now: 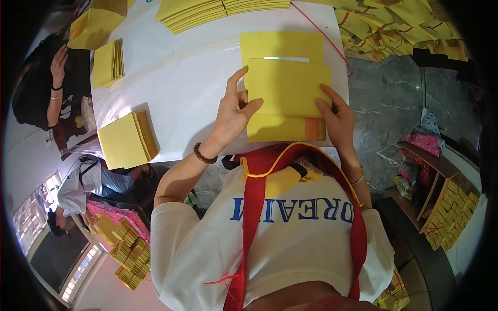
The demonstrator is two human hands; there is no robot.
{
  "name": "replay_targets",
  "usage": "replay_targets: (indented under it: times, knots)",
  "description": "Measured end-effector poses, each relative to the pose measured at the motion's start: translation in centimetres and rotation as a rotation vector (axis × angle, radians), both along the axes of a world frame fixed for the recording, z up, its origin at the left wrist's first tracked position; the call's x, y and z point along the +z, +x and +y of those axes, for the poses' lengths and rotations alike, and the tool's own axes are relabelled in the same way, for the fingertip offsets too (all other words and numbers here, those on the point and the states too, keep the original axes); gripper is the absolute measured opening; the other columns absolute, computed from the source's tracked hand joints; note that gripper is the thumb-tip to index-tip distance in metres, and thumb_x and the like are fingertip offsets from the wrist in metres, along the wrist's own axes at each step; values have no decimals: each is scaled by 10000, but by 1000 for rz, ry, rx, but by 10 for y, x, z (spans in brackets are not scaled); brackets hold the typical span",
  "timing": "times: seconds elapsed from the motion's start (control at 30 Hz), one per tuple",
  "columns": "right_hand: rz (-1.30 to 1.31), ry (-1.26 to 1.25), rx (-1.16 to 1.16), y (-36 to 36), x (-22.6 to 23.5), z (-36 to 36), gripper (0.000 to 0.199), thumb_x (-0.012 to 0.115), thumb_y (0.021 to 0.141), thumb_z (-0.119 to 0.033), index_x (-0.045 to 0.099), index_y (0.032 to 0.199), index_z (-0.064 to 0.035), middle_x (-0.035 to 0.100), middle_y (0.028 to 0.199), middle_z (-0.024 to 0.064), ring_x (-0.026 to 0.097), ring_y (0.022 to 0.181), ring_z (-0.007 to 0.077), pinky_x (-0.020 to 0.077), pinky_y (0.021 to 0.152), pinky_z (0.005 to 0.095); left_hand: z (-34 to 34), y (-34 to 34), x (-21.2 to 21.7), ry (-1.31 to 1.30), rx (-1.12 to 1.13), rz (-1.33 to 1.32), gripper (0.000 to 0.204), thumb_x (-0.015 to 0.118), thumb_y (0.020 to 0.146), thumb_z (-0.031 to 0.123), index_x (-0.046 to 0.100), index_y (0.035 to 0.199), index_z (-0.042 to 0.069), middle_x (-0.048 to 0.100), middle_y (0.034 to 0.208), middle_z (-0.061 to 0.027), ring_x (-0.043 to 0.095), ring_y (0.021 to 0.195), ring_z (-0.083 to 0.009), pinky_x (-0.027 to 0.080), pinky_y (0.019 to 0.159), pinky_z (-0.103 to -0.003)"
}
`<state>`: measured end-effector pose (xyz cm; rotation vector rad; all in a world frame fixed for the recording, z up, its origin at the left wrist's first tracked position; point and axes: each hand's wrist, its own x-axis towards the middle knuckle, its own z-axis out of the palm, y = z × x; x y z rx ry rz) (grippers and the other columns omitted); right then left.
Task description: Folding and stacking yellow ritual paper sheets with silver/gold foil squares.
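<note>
A yellow paper sheet (288,88) lies tilted on a small pile of yellow sheets (275,128) at the near edge of the white table (181,83). My left hand (233,111) pinches the sheet's left edge, thumb on top. My right hand (337,116) presses its right edge with fingers spread flat. One sheet in the pile shows an orange strip (314,129) at its lower right. Behind it lies another yellow sheet (282,46) with a silver foil patch.
Stacks of yellow sheets sit at the table's left (127,139), at its far left (108,63) and along its far edge (218,10). Bundles tied with red string (394,28) are heaped at far right. Another person's arm (54,83) is at left; a second person (78,186) sits below.
</note>
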<state>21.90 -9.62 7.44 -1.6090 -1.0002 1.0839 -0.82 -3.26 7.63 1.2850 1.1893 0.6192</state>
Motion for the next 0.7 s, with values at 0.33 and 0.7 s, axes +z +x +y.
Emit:
replay_targets:
  times: [0.33, 0.7]
  knots:
    - [-45, -42, 3, 0, -3, 2, 331, 592, 823, -77, 556, 1133, 30, 632, 970, 119, 571, 828, 104, 462, 732, 226, -1, 0, 8, 63, -22, 32, 479, 605, 815, 37, 424, 1255, 93, 453, 667, 17, 409, 597, -55, 322, 505, -188]
    - [-44, 11, -46, -1, -7, -1, 330, 601, 813, -73, 564, 1124, 32, 638, 963, 122, 573, 839, 112, 462, 740, 236, 10, 56, 15, 1043, -465, 558, 452, 614, 780, 283, 523, 1178, 88, 444, 1243, -137, 392, 1120, -308, 318, 892, -412]
